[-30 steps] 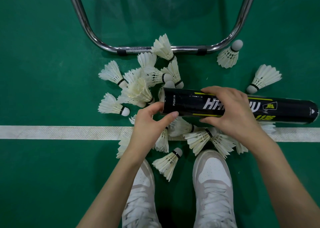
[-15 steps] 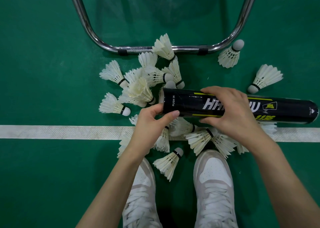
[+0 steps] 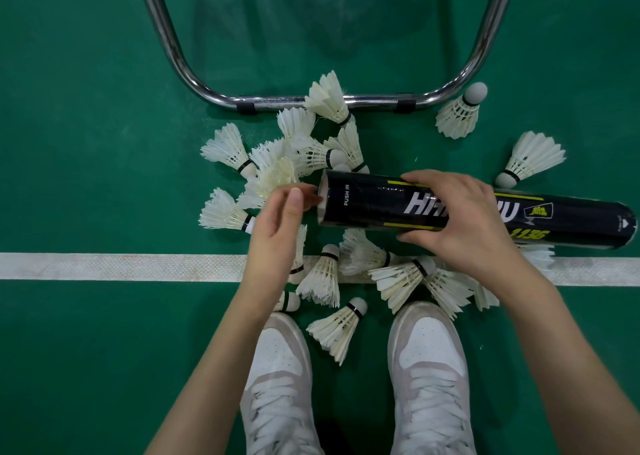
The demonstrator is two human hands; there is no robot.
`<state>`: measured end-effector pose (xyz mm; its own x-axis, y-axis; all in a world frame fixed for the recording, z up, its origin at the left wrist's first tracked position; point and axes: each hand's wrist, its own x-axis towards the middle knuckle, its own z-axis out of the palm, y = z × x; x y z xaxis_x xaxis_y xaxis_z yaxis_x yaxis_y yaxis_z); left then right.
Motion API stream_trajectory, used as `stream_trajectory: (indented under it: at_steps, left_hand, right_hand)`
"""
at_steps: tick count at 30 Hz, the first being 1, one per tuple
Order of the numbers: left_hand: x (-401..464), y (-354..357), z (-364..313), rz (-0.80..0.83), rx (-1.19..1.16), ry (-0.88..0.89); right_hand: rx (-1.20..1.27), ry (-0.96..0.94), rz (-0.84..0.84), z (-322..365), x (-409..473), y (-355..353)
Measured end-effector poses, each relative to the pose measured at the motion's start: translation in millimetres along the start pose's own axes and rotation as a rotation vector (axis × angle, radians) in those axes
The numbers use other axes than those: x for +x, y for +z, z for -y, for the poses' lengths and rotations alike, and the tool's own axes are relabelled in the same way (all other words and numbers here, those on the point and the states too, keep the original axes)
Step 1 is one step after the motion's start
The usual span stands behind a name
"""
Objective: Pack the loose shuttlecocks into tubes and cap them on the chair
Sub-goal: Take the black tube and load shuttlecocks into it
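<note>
- Shuttlecocks [image 3: 322, 278], white feathered with cork tips and black bands, lie scattered on the green court floor [image 3: 86, 177] at centre frame, most heaped between the chrome chair-leg tube [image 3: 311, 101] above and the pair of white lace-up shoes [image 3: 277, 368] below.
- Two outliers sit apart at upper right: one standing cork-up [image 3: 460, 112], one on its side [image 3: 530, 158].
- White painted court line [image 3: 121, 266] crosses the frame left to right; several shuttlecocks lie on it.
- Long black cardboard tube with yellow stripes and white lettering [image 3: 374, 207] is held level over the pile, open mouth facing left, far end reaching the right edge. "PUSH IN" is printed by the mouth.
- Right hand [image 3: 464, 219] wraps over the tube's middle, fingers curled round it, thumb underneath.
- Left hand [image 3: 277, 219] sits just beside the tube mouth, fingers loosely bent. It appears to hold nothing, though the fingertips at the mouth are partly hidden.
- Tube contents cannot be made out from this angle.
- Step in hand, as I read it: loading, between one shuttlecock and the next. No cap in view; chair seat out of frame.
- Next move calls for the left hand to pick a nearby shuttlecock by the cork, line it up cork-first with the mouth, and slide it in without crushing feathers.
- Many remain loose; task looks early.
</note>
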<state>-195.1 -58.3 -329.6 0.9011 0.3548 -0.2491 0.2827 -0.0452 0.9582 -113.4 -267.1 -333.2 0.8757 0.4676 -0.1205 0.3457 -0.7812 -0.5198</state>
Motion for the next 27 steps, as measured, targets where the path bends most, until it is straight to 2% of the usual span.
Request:
stream_trajectory:
  at_steps: [4, 7, 9, 13, 16, 18, 22, 27]
  left_hand:
    - [16.2, -14.1, 16.6, -0.150, 0.485, 0.135]
    - [29.2, -16.9, 28.3, -0.124, 0.818, 0.155]
    - [31.9, -15.4, 33.9, -0.098, 0.884, 0.117]
    - [25.5, -13.1, 38.2, -0.168, 0.877, 0.187]
    - [21.7, -11.5, 36.8, -0.209, 0.826, 0.161]
    - [17.5, -8.3, 29.7, -0.239, 0.713, 0.114]
    - [7.5, -8.1, 6.0, -0.320, 0.292, -0.066]
    - [-7.9, -13.6, -15.0, -0.405, 0.189, -0.064]
  right_hand:
    - [-0.007, 0.004, 0.000, 0.7, 0.7, -1.0]
    - [-0.009, 0.004, 0.007, 1.1, -0.4, 0.7]
    - [-0.009, 0.000, 0.011, 0.7, -1.8, 2.3]
    - [-0.015, -0.005, 0.013, -0.1, -2.9, 4.2]
    - [-0.018, 0.000, 0.013, -0.1, -2.0, 5.0]
    - [-0.024, 0.001, 0.009, -0.3, -1.9, 5.0]
    - [-0.023, 0.012, 0.003, -1.6, -2.5, 4.3]
    - [-0.028, 0.023, -0.007, -5.3, -3.3, 2.9]
